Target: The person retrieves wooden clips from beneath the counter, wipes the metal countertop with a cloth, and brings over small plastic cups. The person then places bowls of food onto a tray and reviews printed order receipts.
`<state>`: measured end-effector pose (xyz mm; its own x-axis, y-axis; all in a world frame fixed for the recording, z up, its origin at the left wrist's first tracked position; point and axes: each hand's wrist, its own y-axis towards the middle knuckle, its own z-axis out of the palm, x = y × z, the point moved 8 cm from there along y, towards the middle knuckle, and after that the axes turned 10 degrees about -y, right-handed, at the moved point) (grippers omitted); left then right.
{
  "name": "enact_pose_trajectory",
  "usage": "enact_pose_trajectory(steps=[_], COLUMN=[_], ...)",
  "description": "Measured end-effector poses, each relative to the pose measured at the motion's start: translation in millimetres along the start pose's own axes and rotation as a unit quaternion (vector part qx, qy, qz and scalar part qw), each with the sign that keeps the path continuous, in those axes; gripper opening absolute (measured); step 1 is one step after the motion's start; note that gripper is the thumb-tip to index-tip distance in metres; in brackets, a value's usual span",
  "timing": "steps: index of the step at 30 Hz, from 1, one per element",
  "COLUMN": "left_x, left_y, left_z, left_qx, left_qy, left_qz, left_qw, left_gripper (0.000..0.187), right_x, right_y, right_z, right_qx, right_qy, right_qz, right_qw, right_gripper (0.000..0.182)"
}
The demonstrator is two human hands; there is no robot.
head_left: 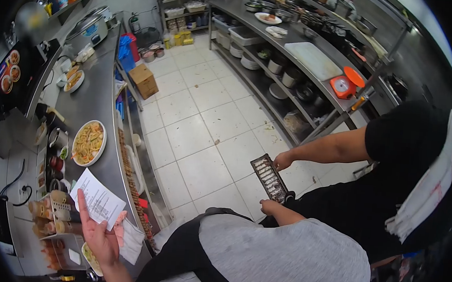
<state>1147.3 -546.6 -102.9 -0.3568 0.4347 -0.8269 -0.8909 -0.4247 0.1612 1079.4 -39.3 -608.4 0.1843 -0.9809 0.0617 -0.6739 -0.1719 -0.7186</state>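
My left hand (97, 237) holds a printed paper slip (99, 199) over the metal counter (99, 63), its thumb against the slip and index finger stretched along the edge. Just beyond the slip is a white oval plate of noodles (89, 143). Below the grey shirt, what appears to be my right hand (270, 207) looks curled; what it holds, if anything, I cannot make out. Close to it is a dark rectangular tray (268, 175) with pale strips. A co-worker's hand (284, 160) grips the tray's upper side.
The co-worker (419, 154) in black stands close on my right. Sauce bottles (48, 212) line the wall side. A cardboard box (143, 80) sits on the tiled floor (205, 139). Opposite, a steel table bears a cutting board (315, 61) and an orange scale (343, 86).
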Motion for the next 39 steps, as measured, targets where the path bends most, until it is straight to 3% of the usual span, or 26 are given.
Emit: enact_pose_trajectory(steps=[4,11,13,15,17,18,20,21,23,24,25,26,27,28,30,31,33,34,36,37,39], left_x=[10,28,23,25,23,20,18,14,10,7,5,3,2,0,-2,-5,-11,-13,-16,-17,-19], left_y=[1,0,-2,-4,-12,-19,-27,-34,-46,-49,-55,-60,-63,-66,-73,-75,-79,-81,-83,-85,-88], left_z=[9,9,41,60,76,82,81,86,93,92,94,94,92,94,98,99,94,94,98,99,103], left_qx=[0.072,0.090,0.143,0.169,0.216,0.237,0.242,0.266,0.300,0.300,0.308,0.315,0.315,0.327,0.342,0.353,0.361,0.360,0.366,0.363,0.362], left_qy=[-0.032,-0.041,-0.051,-0.089,-0.130,-0.144,-0.181,-0.196,-0.212,-0.213,-0.221,-0.228,-0.228,-0.222,-0.215,-0.203,-0.190,-0.189,-0.189,-0.199,-0.210], left_qz=[-0.020,-0.073,-0.056,-0.084,-0.098,-0.103,-0.120,-0.135,-0.154,-0.154,-0.163,-0.172,-0.172,-0.167,-0.166,-0.156,-0.146,-0.144,-0.145,-0.150,-0.156], left_qw=[0.997,0.992,0.987,0.978,0.963,0.955,0.946,0.934,0.917,0.917,0.911,0.905,0.905,0.903,0.900,0.900,0.901,0.902,0.900,0.898,0.895], left_gripper=[0.085,0.082,0.084,0.087,0.087,0.086,0.086,0.086,0.086,0.086,0.086,0.086,0.086,0.086,0.087,0.087,0.087,0.086,0.085,0.084,0.084], right_x=[31,53,47,40,43,54,74,91,115,85,76,49,38,66,57,48,-14,12,161,212,267], right_y=[-22,-56,-66,-72,-84,-100,-117,-138,-211,-240,-297,-341,-391,-446,-505,-523,-540,-522,-508,-503,-488], right_z=[8,25,33,28,6,-20,-58,-85,-167,-197,-236,-259,-275,-296,-302,-308,-300,-301,-304,-298,-293], right_qx=[-0.009,-0.035,-0.023,-0.078,-0.085,-0.178,-0.242,-0.349,-0.506,-0.621,-0.713,-0.751,-0.832,-0.844,-0.895,-0.896,-0.882,-0.825,-0.751,-0.739,-0.696], right_qy=[0.046,0.090,0.070,0.047,0.141,0.160,0.218,0.125,-0.033,0.027,0.003,0.048,0.129,-0.004,-0.166,-0.164,0.280,0.273,0.024,-0.007,-0.045], right_qz=[-0.028,-0.037,-0.029,-0.065,-0.057,-0.062,-0.072,-0.082,-0.034,-0.002,0.030,0.085,0.033,0.099,0.101,0.100,0.009,-0.047,-0.255,-0.301,-0.322], right_qw=[0.999,0.995,0.997,0.994,0.985,0.969,0.943,0.925,0.861,0.783,0.700,0.653,0.539,0.528,0.402,0.401,0.379,0.492,0.608,0.603,0.640], right_gripper=[0.051,0.051,0.052,0.051,0.046,0.043,0.044,0.049,0.070,0.074,0.070,0.066,0.061,0.056,0.050,0.050,0.042,0.037,0.027,0.028,0.049])
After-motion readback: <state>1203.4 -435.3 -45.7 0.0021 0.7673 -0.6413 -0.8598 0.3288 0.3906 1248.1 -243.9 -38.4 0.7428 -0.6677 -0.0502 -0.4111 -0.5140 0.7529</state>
